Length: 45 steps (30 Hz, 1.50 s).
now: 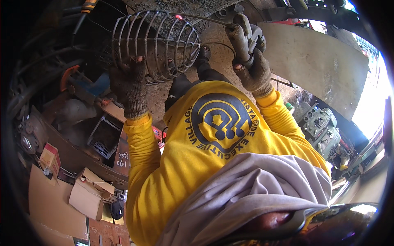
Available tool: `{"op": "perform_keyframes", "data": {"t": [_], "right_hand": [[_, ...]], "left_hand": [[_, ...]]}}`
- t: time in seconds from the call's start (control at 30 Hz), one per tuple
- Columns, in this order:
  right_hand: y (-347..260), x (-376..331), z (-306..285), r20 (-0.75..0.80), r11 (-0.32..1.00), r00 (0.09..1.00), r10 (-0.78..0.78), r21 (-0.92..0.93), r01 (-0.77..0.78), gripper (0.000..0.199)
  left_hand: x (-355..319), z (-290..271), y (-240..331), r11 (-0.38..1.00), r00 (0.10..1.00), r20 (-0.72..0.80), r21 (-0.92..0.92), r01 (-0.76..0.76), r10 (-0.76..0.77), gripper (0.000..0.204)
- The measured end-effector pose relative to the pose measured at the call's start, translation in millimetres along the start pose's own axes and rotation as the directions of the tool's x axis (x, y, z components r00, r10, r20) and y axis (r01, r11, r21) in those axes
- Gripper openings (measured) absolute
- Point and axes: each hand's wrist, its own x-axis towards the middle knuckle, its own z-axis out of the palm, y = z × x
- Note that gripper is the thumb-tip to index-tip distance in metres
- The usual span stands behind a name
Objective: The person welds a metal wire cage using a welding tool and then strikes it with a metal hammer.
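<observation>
A cage of bent metal bars (167, 45), rounded at its right end, is up in front of me. My left hand (128, 84), in a brown knit glove with bare fingertips, is closed on its lower left bars. My right hand (255, 74), gloved the same way, grips a worn grey-brown welding electrode holder (243, 39). From the holder a thin welding rod (205, 19) runs left to the top of the cage. A small spot (178, 17) there glows red, right by the rod's tip. Part of the left fingers is hidden.
A large flat metal sheet (316, 61) lies at the right, with a grey machine part (322, 127) below it. An orange-handled tool (89, 5) hangs at the upper left. Down the left side are a plastic crate (102, 137) and an open cardboard box (88, 194).
</observation>
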Motion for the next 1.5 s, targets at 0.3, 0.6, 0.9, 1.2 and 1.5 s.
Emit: {"op": "perform_keyframes", "data": {"t": [0.3,0.6,0.9,1.2,1.5], "right_hand": [[3.1,2.8,2.1,0.008,0.999,0.999,-0.039,0.019,0.039,0.048],[-0.1,2.2,5.8,-0.024,0.997,0.996,-0.083,-0.010,0.082,0.045],[0.7,1.7,7.4,-0.012,0.997,0.998,-0.065,-0.048,0.064,0.042],[2.0,2.3,6.5,-0.009,0.991,0.995,-0.103,-0.092,0.101,0.046],[-4.3,4.2,7.2,-0.006,0.999,0.999,-0.048,0.017,0.048,0.041]], "left_hand": [[-2.4,3.1,-27.0,0.990,0.984,0.124,-0.042,0.133,-0.127,0.086],[-17.1,12.4,-60.5,0.820,0.984,0.164,-0.553,0.148,-0.068,0.022],[-9.9,-0.9,-1.0,0.910,0.944,0.107,-0.254,0.329,-0.311,0.052],[-4.9,-2.7,-11.6,-0.238,0.649,0.584,-0.804,0.544,-0.487,0.007],[-5.5,-7.3,6.8,0.919,0.954,0.176,-0.275,0.283,-0.241,0.050]]}}
